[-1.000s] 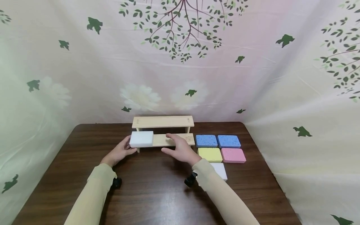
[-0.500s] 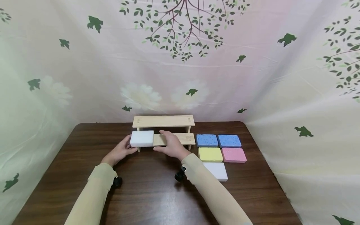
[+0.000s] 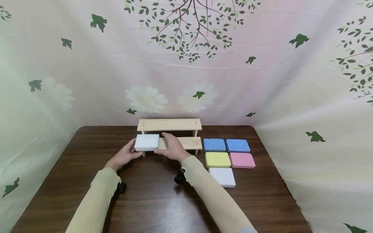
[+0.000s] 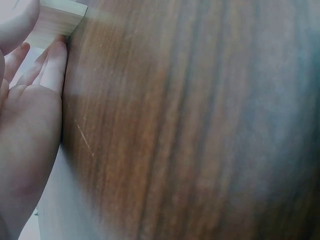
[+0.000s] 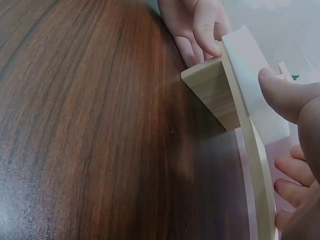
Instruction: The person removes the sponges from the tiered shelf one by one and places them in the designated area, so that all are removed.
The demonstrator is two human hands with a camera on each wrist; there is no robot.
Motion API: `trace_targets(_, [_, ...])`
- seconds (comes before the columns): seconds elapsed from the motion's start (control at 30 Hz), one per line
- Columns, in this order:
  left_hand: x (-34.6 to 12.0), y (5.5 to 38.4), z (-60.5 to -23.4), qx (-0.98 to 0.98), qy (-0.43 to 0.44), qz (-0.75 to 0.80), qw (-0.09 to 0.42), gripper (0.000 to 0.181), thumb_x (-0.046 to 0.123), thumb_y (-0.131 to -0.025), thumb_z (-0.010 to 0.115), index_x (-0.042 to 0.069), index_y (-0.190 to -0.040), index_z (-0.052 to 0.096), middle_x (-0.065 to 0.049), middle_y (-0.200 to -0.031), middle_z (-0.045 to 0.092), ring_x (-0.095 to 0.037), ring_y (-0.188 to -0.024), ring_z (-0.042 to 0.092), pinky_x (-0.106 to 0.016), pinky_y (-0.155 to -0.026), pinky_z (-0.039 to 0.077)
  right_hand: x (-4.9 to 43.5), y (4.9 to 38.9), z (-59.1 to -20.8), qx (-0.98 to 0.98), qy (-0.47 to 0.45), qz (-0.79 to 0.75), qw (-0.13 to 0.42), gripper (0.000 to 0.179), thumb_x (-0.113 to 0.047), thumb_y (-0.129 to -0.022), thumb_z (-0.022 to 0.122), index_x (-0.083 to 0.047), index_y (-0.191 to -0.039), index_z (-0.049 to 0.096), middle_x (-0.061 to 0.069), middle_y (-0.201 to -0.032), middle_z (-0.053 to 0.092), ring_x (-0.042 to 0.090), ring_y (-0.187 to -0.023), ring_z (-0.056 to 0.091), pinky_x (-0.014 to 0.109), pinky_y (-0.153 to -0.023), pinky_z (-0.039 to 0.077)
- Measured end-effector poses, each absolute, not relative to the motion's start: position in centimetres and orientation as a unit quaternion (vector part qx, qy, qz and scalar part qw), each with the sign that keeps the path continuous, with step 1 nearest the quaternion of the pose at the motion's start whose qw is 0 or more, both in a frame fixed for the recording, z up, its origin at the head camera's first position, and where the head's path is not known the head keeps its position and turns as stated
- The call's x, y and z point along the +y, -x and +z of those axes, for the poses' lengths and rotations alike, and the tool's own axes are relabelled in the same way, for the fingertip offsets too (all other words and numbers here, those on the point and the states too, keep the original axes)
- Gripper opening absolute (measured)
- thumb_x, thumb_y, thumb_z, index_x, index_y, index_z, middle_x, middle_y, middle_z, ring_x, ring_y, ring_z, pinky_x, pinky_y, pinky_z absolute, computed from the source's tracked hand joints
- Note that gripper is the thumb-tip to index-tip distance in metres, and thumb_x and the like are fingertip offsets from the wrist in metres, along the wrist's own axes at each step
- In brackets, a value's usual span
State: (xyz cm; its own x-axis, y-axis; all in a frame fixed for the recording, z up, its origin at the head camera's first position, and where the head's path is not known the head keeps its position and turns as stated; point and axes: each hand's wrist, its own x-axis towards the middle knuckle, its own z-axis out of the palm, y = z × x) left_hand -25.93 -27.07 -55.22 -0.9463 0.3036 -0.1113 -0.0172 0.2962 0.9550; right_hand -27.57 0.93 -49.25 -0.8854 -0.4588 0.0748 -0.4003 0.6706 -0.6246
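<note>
A white sponge (image 3: 147, 142) lies flat on the left end of the lower step of a small two-step wooden shelf (image 3: 186, 142). My left hand (image 3: 122, 157) grips the shelf's left end beside the sponge. The right wrist view shows that hand's thumb (image 5: 207, 37) on the front edge, with its fingers around by the leg. My right hand (image 3: 174, 149) is at the sponge's right end, thumb in front and fingers toward the back, spread apart. From the right wrist, its thumb (image 5: 285, 92) overlaps the sponge's front face.
Right of the shelf, two blue sponges (image 3: 214, 145) lie side by side on the dark wood table (image 3: 145, 200). Before them are a yellow sponge (image 3: 217, 160), a pink sponge (image 3: 242, 160) and another white sponge (image 3: 222, 177). A patterned cloth (image 3: 163, 77) hangs behind.
My right hand has moved left along the lower step to the white sponge's right end. The left hand stays where it was, and the sponge has hardly moved.
</note>
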Motion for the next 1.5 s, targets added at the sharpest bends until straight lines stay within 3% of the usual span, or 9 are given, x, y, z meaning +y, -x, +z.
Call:
trace_targets(0.4, [-27.0, 26.0, -55.4, 0.792, -0.093, 0.589, 0.134, 0.091, 0.016, -0.099, 0.076, 0.009, -0.168, 0.016, -0.023, -0.170, 0.025, -0.042, -0.153, 0.032, -0.060, -0.126, 0.020, -0.3, 28.2, -49.5, 0.918, 0.225, -0.321, 0.056, 0.096, -0.049, -0.089, 0.083, -0.005, -0.161, 0.038, 0.014, -0.158, 0.049, 0.030, -0.141, 0.051, 0.042, -0.116, 0.044])
trace_targets(0.73, [-27.0, 26.1, -55.4, 0.788, -0.089, 0.593, 0.136, 0.092, 0.015, -0.099, 0.075, 0.009, -0.168, 0.015, -0.021, -0.172, 0.022, -0.040, -0.154, 0.030, -0.060, -0.126, 0.019, -1.0, 28.1, -49.7, 0.925, 0.222, -0.306, 0.042, 0.093, -0.049, -0.091, 0.081, -0.004, -0.160, 0.039, 0.014, -0.154, 0.054, 0.029, -0.139, 0.053, 0.047, -0.124, 0.033])
trace_targets(1.5, [-26.8, 25.9, -54.9, 0.790, -0.088, 0.589, 0.143, 0.088, 0.014, -0.100, 0.073, 0.010, -0.168, 0.017, -0.022, -0.170, 0.027, -0.040, -0.155, 0.029, -0.060, -0.127, 0.016, -0.7, 28.0, -49.7, 0.910, 0.218, -0.350, 0.044, 0.084, -0.044, -0.091, 0.083, -0.005, -0.155, 0.045, 0.010, -0.142, 0.062, 0.025, -0.122, 0.060, 0.038, -0.104, 0.051])
